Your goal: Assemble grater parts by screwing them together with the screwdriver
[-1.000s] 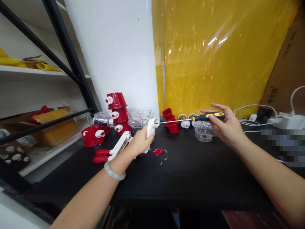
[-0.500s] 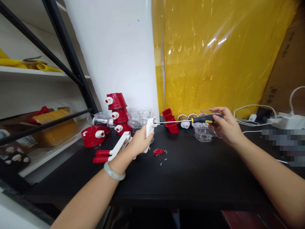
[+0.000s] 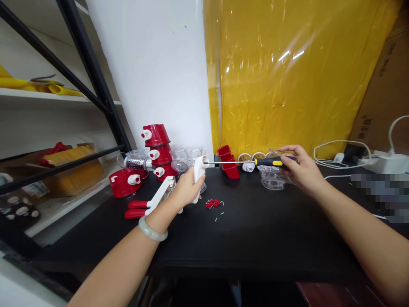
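My left hand [image 3: 186,187] is closed around a white plastic part [image 3: 200,169] and holds it up above the black table. The part's round opening faces right. My right hand [image 3: 300,168] grips the handle of a black and yellow screwdriver [image 3: 271,161], held level. Its long metal shaft reaches left, and the tip meets the opening of the white part; how deep it sits is hidden. Below lie small red pieces [image 3: 213,204] with several screws [image 3: 222,213] around them. White arms with red handles [image 3: 139,209] rest left of my left hand, partly behind my forearm.
Stacked red housings [image 3: 160,145] stand at the back left, near another red housing [image 3: 125,182]. Clear plastic pieces [image 3: 272,179], red chutes [image 3: 228,162] and grater drums [image 3: 246,160] line the back. A black shelf frame [image 3: 92,64] borders the left; white cables [image 3: 332,145] lie right.
The white part and the screwdriver have shifted slightly to the left together. My right fingers have changed position a little on the handle.
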A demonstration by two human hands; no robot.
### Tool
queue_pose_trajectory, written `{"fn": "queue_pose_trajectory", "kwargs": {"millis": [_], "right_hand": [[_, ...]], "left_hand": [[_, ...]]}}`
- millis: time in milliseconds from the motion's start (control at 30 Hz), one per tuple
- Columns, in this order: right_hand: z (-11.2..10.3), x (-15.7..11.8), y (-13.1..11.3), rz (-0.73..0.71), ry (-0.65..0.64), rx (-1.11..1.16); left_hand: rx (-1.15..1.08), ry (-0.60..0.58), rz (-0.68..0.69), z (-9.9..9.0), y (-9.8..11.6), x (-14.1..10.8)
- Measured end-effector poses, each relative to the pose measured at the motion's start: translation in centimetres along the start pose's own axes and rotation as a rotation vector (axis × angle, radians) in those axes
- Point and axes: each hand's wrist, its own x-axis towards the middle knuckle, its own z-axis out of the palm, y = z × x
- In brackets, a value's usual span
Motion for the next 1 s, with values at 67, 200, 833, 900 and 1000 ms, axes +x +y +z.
{"fn": "queue_pose_trajectory", "kwargs": {"millis": [67, 200, 833, 900, 1000], "right_hand": [[0.1, -0.2, -0.2, -0.039, -0.026, 0.049], [0.5, -0.6, -0.6, -0.044, -0.09, 0.097], [0.0, 0.1, 0.9, -0.128, -0.362, -0.158], [0.0, -0.1, 0.7, -0.066, -0.46, -0.157], [0.0, -0.3, 0.4, 0.031, -0.595, -0.187]], "left_hand": [[-0.029, 0.012, 0.008, 0.1, -0.3, 0.1], [-0.031, 0.063, 0.024, 0.2, -0.7, 0.5], [-0.138, 0.118, 0.02, 0.1, 0.0, 0.2], [-0.118, 0.115, 0.029, 0.0, 0.0, 0.2], [-0.106, 0.112, 0.035, -0.1, 0.0, 0.2]]}}
